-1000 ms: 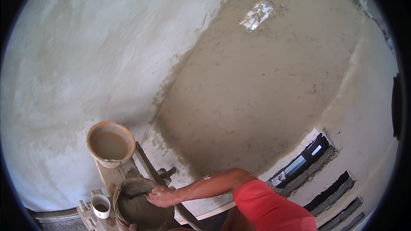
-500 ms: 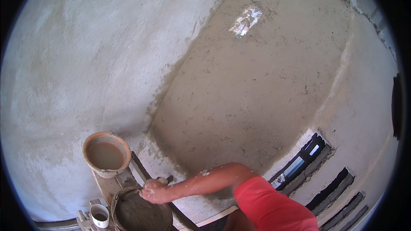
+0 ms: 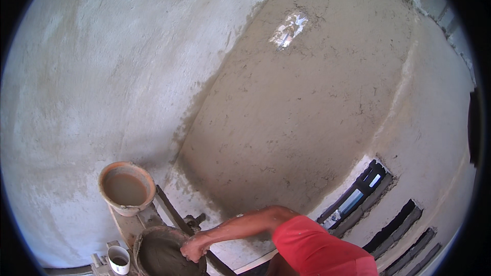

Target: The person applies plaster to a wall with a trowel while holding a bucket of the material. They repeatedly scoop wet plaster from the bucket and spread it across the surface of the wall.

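My right hand [image 3: 195, 248] reaches in from the lower right, at the right side of a round bucket [image 3: 137, 248]. Its fingers are curled closed. Whatever they may hold is hidden by the hand. Grey-brown wet mortar [image 3: 162, 255] fills the bucket, with a smooth streak on its surface beside my fingers. Pale splashes dot my forearm, which comes out of a red sleeve [image 3: 322, 243]. My left hand is out of sight.
Behind the bucket, an orange-rimmed basin [image 3: 126, 188] of cloudy water stands on a wooden plank [image 3: 123, 223]. A white cup [image 3: 118, 260] sits left of the bucket. A dark bar [image 3: 171, 209] runs alongside. Damp plaster [image 3: 296, 117] covers the wall, beside dark slots [image 3: 393, 227].
My right hand has moved right and down, from the bucket's far side to its right side. The mortar surface now shows a smoother streak. The view has shifted slightly.
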{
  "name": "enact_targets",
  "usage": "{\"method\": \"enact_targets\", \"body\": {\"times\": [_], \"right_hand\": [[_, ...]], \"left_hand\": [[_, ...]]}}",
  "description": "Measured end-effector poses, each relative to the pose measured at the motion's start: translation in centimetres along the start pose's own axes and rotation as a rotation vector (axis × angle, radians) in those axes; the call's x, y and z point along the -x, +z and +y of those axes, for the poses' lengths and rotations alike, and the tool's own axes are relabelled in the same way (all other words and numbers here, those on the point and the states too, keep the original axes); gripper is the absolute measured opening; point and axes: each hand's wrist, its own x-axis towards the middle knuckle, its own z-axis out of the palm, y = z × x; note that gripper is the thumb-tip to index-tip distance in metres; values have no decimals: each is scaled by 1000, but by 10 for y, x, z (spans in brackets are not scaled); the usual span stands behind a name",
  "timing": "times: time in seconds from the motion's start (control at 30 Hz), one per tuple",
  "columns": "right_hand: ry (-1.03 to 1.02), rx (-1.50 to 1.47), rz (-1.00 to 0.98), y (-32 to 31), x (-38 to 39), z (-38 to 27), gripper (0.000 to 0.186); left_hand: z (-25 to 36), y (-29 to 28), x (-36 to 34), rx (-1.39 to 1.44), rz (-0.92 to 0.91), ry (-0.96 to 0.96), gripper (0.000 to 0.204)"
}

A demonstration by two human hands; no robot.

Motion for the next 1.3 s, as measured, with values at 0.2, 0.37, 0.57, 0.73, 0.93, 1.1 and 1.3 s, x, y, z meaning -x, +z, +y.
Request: {"method": "enact_targets", "body": {"times": [0.2,0.37,0.57,0.73,0.93,1.1,1.3], "right_hand": [[-28,-634,-63,31,13,3,24],[-128,-878,35,51,20,4,23],[-155,-618,225,28,78,5,20],[-370,132,728,33,59,35,20],[-277,529,757,44,41,19,18],[-445,749,766,62,25,30,25],[-388,619,784,44,64,-1,20]], "left_hand": [[-1,1,1,-4,1,6,74],[-3,4,-1,0,-11,18,74],[-4,0,4,-1,15,13,73],[-4,-3,6,0,15,3,73],[-9,0,5,9,1,11,72],[-11,-7,11,14,14,10,72],[-25,-13,14,20,-1,-18,71]]}}
